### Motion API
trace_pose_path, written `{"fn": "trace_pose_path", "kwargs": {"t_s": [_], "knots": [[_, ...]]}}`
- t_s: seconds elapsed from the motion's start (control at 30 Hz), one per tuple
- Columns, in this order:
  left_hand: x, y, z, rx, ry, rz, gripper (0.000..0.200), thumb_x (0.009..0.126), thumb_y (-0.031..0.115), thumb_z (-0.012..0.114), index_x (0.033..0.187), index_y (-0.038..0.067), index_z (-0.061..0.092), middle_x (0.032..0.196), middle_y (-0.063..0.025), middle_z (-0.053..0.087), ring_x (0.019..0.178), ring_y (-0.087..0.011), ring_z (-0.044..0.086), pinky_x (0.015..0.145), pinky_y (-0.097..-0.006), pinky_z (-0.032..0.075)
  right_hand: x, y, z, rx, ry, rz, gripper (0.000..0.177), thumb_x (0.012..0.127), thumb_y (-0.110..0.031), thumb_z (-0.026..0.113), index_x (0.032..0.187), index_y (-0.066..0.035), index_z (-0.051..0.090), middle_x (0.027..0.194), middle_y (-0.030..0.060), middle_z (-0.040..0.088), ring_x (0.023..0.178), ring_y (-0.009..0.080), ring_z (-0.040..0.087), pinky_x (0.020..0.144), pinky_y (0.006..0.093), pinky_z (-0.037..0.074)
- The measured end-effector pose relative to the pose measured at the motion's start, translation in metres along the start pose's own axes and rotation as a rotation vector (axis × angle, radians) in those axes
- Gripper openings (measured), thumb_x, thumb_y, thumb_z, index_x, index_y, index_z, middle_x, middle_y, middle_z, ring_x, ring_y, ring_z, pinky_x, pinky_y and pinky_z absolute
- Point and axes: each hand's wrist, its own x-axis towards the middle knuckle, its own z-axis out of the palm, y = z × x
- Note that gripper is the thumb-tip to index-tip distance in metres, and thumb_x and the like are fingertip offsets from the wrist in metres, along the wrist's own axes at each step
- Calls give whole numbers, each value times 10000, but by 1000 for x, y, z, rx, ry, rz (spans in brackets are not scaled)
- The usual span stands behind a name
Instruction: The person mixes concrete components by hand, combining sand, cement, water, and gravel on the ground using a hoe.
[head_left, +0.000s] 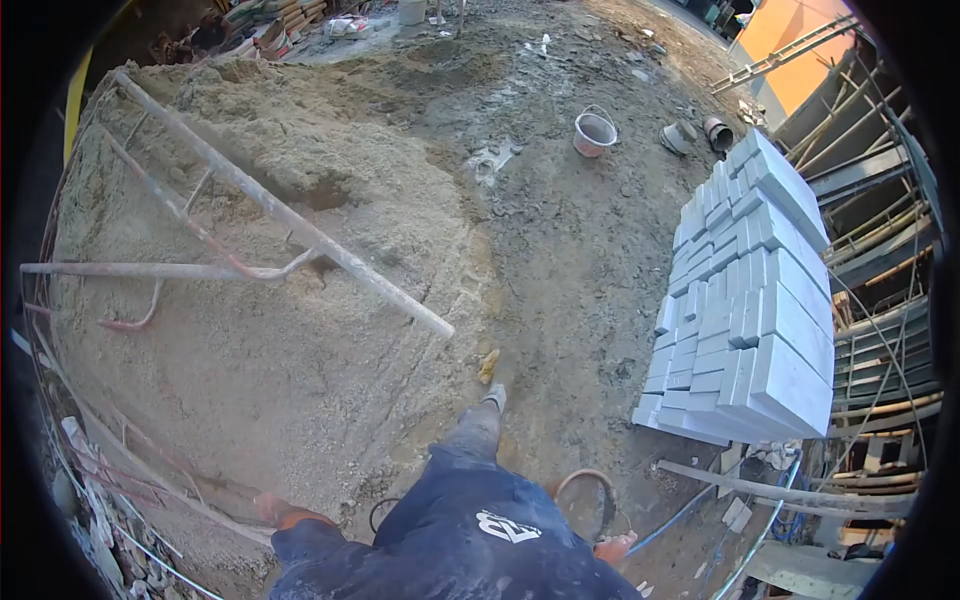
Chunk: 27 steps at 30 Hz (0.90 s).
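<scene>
My left hand (pixel 268 507) is held out to the side above the sand pile (pixel 260 400). Its fingers look loosely apart, and I see nothing in them. At my right side my right hand (pixel 614 547) is closed, apparently on the thin wire handle of a bucket (pixel 580 476). Only part of that bucket's round rim shows; my dark blue shirt (pixel 450 540) hides much of it. Below my chest one leg (pixel 478 430) steps forward at the sand's edge.
A rusty metal frame (pixel 290 225) lies across the sand. Ahead on the muddy ground stands another bucket (pixel 594 133). Stacked pale blocks (pixel 735 300) rise on the right, before bamboo poles and planks. A pole (pixel 770 488) and blue hoses lie near my right side.
</scene>
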Motion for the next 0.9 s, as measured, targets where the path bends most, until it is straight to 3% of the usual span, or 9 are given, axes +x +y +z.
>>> {"fn": "trace_pose_path", "kwargs": {"t_s": [0.13, 0.3, 0.33, 0.4, 0.47, 0.6, 0.7, 0.8, 0.9], "knots": [[-128, 118, -18, -160, 322, -57, 360, 789, 356, 457, 933, 40, 548, 898, -167, 539, 865, -326, 524, 707, -433, 411, 19, -8, 170, 1, -118, -60, 193, 775, -333, 475, 788, -141, 496, 592, 7, 343, 517, 191, 385, 454, 330, 357], [-316, 411, 0, -226, 733, -110, 459, 781, 452, 491, 970, 34, 477, 922, -177, 454, 881, -338, 454, 727, -452, 350, -21, -48, 338, -119, -211, -187, 245, 785, -364, 474, 807, -121, 494, 600, 11, 366, 507, 180, 398, 433, 327, 352], [-357, 477, 0, -393, 731, 177, 437, 788, 414, 502, 985, 25, 477, 940, -175, 459, 881, -343, 449, 735, -464, 353, -21, -71, 365, -158, -217, -205, 255, 788, -370, 474, 811, -117, 494, 602, 12, 370, 505, 178, 401, 429, 327, 351], [-425, 599, 14, -630, 285, 533, 364, 778, 317, 540, 967, 8, 503, 947, -175, 487, 907, -334, 454, 781, -436, 367, -25, -92, 436, -200, -247, -213, 276, 792, -383, 473, 819, -109, 493, 605, 13, 379, 501, 174, 406, 421, 326, 349], [-475, 711, 40, -875, -593, 759, 293, 754, 264, 582, 883, 1, 578, 876, -145, 573, 815, -263, 554, 742, -346, 430, -25, -107, 492, -239, -271, -240, 296, 796, -395, 473, 826, -101, 493, 608, 15, 389, 498, 169, 411, 412, 325, 347], [-584, 873, 27, -855, -732, 1249, 263, 773, 237, 602, 889, 3, 576, 779, -73, 601, 698, -139, 561, 659, -267, 450, -20, -128, 606, -306, -330, -333, 338, 804, -420, 472, 842, -86, 492, 615, 18, 407, 490, 160, 422, 396, 323, 344], [-616, 953, 61, -977, -1047, 979, 258, 779, 245, 600, 880, 9, 574, 758, -62, 591, 676, -116, 554, 635, -250, 446, -20, -136, 689, -348, -365, -379, 369, 810, -439, 471, 854, -74, 491, 620, 20, 420, 484, 154, 430, 383, 322, 341], [-623, 958, 137, -788, -872, 646, 274, 761, 264, 582, 875, 16, 567, 793, -85, 608, 726, -173, 566, 683, -295, 444, -65, -142, 826, -150, -373, -165, 305, 804, -405, 476, 770, -102, 484, 568, -5, 375, 443, 134, 398, 374, 300, 325], [-610, 887, 185, 23, -927, 830, 419, 746, 370, 530, 929, -2, 590, 941, -177, 604, 947, -301, 549, 806, -378, 413, -87, -155, 944, -209, -511, -311, 274, 808, -356, 468, 656, -129, 446, 549, -19, 369, 404, 122, 359, 365, 290, 308]]}}
